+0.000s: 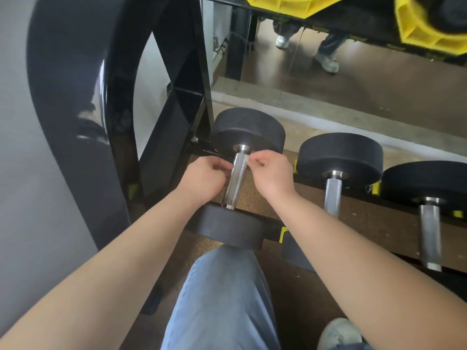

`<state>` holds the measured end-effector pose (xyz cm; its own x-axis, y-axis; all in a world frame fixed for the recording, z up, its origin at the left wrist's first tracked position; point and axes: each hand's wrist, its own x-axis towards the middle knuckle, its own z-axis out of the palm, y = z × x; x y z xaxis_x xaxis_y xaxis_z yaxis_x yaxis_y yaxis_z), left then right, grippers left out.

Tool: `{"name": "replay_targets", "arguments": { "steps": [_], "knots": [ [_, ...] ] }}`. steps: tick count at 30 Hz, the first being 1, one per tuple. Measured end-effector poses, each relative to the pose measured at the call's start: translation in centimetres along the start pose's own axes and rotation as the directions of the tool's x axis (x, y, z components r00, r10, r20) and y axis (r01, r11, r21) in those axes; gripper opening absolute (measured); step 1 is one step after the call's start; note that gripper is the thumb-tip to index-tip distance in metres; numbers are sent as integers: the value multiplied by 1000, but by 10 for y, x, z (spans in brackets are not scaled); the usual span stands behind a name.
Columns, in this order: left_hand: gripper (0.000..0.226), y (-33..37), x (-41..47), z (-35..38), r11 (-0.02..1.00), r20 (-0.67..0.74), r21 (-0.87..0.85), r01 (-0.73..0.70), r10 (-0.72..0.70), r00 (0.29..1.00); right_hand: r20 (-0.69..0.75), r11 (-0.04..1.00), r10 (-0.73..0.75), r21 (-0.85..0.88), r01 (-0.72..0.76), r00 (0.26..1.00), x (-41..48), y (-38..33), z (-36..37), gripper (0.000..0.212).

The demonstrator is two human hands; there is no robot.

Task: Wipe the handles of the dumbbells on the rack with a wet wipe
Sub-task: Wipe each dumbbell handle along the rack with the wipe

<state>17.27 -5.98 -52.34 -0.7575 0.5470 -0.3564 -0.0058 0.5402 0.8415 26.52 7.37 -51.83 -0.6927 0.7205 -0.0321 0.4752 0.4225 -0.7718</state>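
Wiping at frame centre: knurled steel dumbbell handle [236, 178] flanked by hands. A white wet wipe scrap [248, 158] is pinched by right hand [271, 173]; left hand [204, 178] curled, contents untellable. Full handle length should be covered.

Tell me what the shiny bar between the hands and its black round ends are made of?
The bar looks like polished steel: silvery, mirror-bright, with crosshatched knurling. The round ends look like matte black rubber or urethane, dull with no glare.

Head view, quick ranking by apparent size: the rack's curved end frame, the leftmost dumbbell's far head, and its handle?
Largest: curved end frame, though closeness to the camera likely inflates it.
Next: far head.
Smallest: handle.
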Motion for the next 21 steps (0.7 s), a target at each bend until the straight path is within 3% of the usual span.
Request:
{"name": "replay_targets", "arguments": {
  "steps": [3,5,7,10,14,18,21],
  "knots": [
    [41,0,0,1,1000,-2,-2,5,-5,1000,234,992,122,-58,-111,965,-11,4,-1,18],
    [39,1,-1,1,1000,-8,5,9,-9,1000,478,954,255,-266,-138,841,-16,6,-4,7],
    [37,2,-1,2,1000,-13,0,7,-7,1000,569,939,318,-301,-168,759,-15,10,-2,11],
    [36,-2,1,1,1000,-7,-12,3,-4,1000,451,906,397,-53,-420,799,2,10,3,11],
    [33,-5,4,1,1000,-7,-4,-4,4,1000,451,613,483,439,-657,751,27,3,2,15],
    [33,-9,9,2,1000,0,-17,15,-15,1000,557,506,497,437,-744,665,20,8,7,18],
    [30,-9,16,4,995,45,-25,91,-90,995,570,443,490,489,-751,660,19,16,13,18]
  ]
}}
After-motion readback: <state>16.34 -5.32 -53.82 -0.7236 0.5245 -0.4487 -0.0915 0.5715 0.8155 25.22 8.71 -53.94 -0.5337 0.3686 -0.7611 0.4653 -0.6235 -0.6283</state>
